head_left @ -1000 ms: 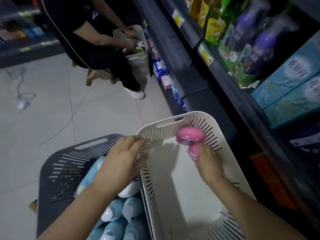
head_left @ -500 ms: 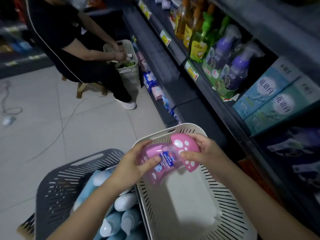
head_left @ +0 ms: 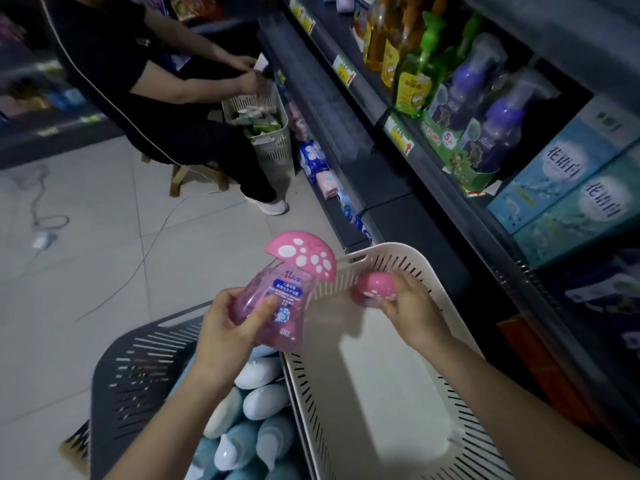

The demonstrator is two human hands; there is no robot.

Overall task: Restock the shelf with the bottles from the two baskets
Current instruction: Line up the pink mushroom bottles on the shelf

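Observation:
My left hand (head_left: 228, 327) grips a pink bottle with a spotted mushroom cap (head_left: 277, 292), held upright above the gap between the two baskets. My right hand (head_left: 408, 306) holds a second pink mushroom-capped bottle (head_left: 372, 287) by its cap, just inside the far end of the white basket (head_left: 460, 341); its body is hidden. The white basket's floor shows bare. The dark grey basket (head_left: 138, 368) on the left holds several pale blue and white bottles (head_left: 249, 434). The dark shelf (head_left: 408, 147) rises on the right.
The shelf carries yellow, green and purple bottles (head_left: 485, 109) and teal boxes (head_left: 568, 188). A person in black (head_left: 145, 81) sits on a wooden stool ahead with a white bin (head_left: 273, 140) of packets. A cable (head_left: 45, 216) lies on the tiled floor at left.
My left hand took over the first pink bottle and raised it to the left. My right hand let go of it and now grasps a second pink bottle in the white basket.

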